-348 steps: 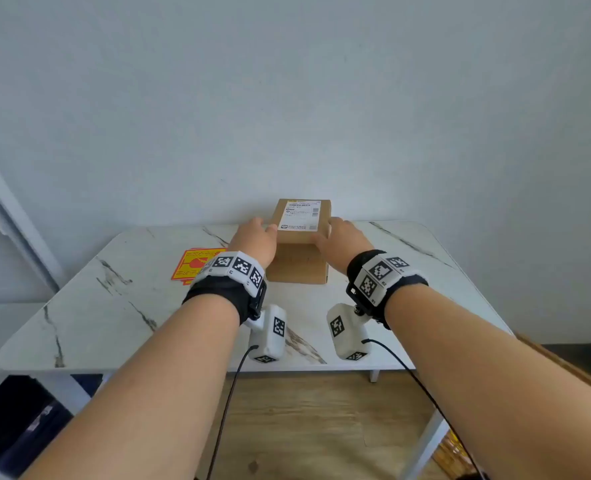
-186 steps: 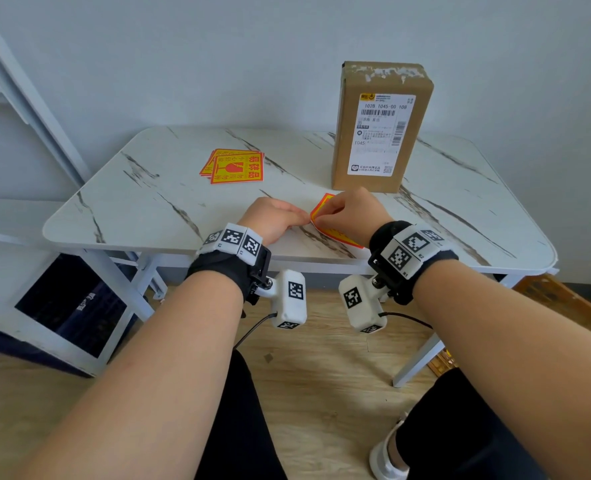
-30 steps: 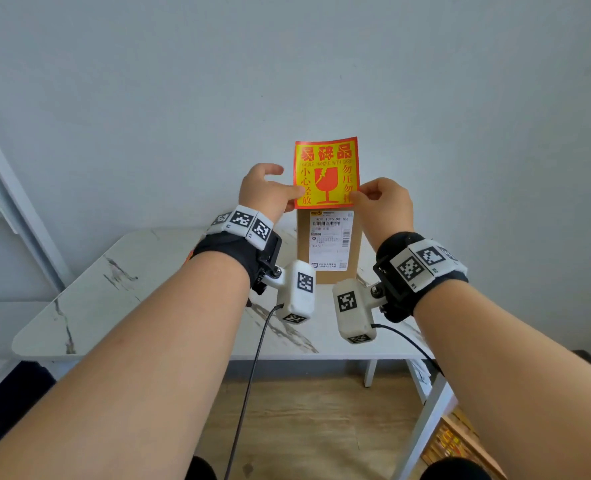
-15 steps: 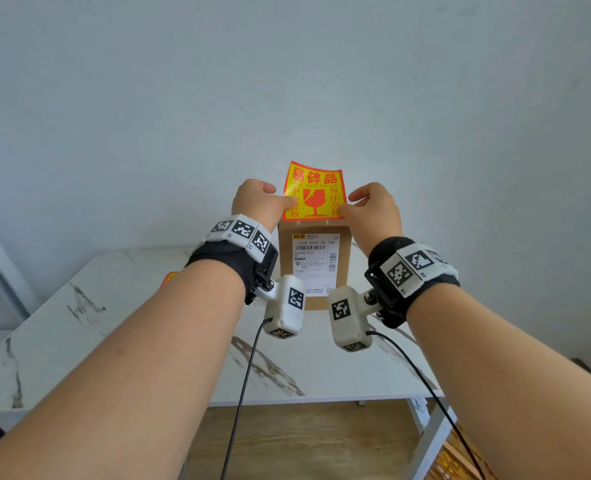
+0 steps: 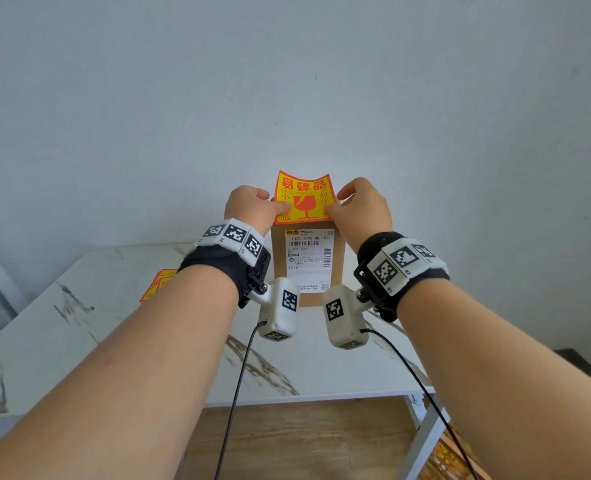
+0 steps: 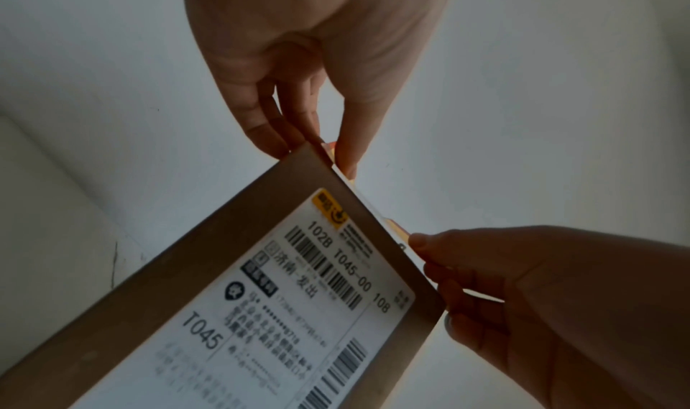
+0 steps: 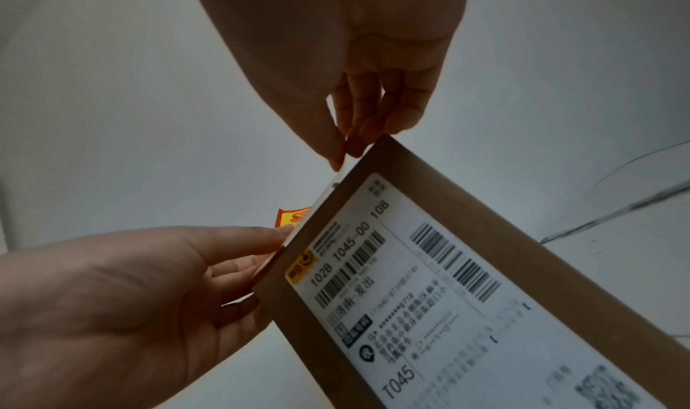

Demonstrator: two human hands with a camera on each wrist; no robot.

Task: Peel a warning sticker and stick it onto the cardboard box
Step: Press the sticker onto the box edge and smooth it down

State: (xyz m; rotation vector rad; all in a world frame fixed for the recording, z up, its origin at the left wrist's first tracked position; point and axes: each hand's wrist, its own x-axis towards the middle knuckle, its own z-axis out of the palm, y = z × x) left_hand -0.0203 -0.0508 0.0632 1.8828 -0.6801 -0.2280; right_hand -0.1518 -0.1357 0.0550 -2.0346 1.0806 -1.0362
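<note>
A yellow and red warning sticker point(image 5: 303, 197) is held over the top of the upright cardboard box point(image 5: 280, 271), its lower edge at the box's top front edge. My left hand point(image 5: 280, 206) pinches its left side and my right hand point(image 5: 335, 202) pinches its right side. The box's front carries a white shipping label point(image 5: 308, 261). In the left wrist view my left hand point(image 6: 310, 147) grips at the box's top corner point(image 6: 298, 173). The right wrist view has my right hand point(image 7: 345, 147) at the opposite corner, and a sticker corner point(image 7: 293, 217) shows past the box point(image 7: 485, 214).
The box stands at the back of a white marble-patterned table point(image 5: 79, 341), close to the grey wall point(image 5: 287, 81). A small stack of the same stickers point(image 5: 159, 284) lies on the table to the left, behind my left forearm. Wood floor shows below the front edge.
Both hands have brought the sticker down from upright above the box until it tilts over the box's top. The box has not moved.
</note>
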